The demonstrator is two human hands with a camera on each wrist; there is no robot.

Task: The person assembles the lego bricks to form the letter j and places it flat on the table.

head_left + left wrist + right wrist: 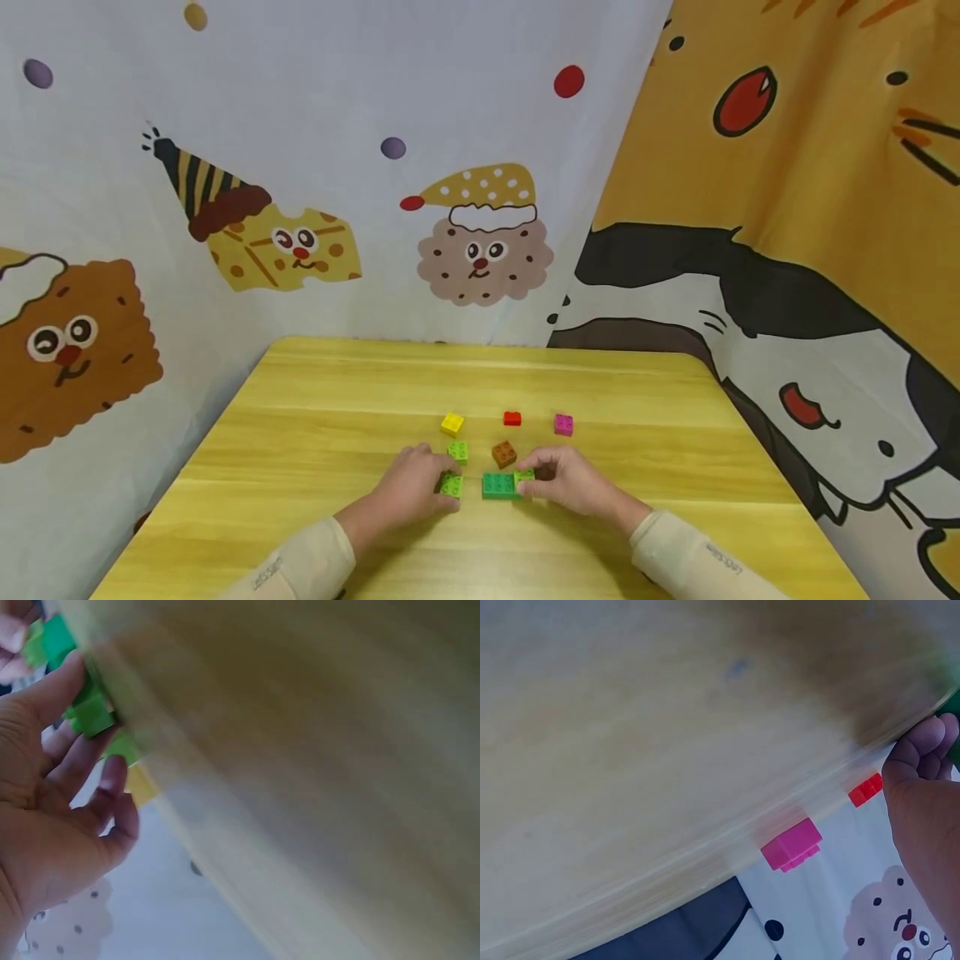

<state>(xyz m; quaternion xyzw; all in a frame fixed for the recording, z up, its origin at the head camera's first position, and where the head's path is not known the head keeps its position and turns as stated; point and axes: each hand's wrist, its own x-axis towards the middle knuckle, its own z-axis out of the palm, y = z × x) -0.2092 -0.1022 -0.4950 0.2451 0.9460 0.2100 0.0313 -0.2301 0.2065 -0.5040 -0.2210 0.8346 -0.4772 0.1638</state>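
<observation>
My left hand (411,487) pinches a lime green toy brick (452,486) between thumb and fingers, low over the table. In the left wrist view that brick (93,715) shows between the thumb and the fingertips. To the right, a longer dark green brick (498,486) lies on the table. My right hand (567,482) pinches another lime green brick (524,476) at the right end of the dark green one, and its fingertips hide part of both. In the right wrist view, only an edge of green (951,705) shows past the right hand (928,772).
Behind the hands lie a third lime green brick (458,452) and a brown brick (504,454). Farther back are yellow (452,424), red (512,418) and magenta (563,425) bricks. The wooden table (337,383) ends at a printed cloth (322,108).
</observation>
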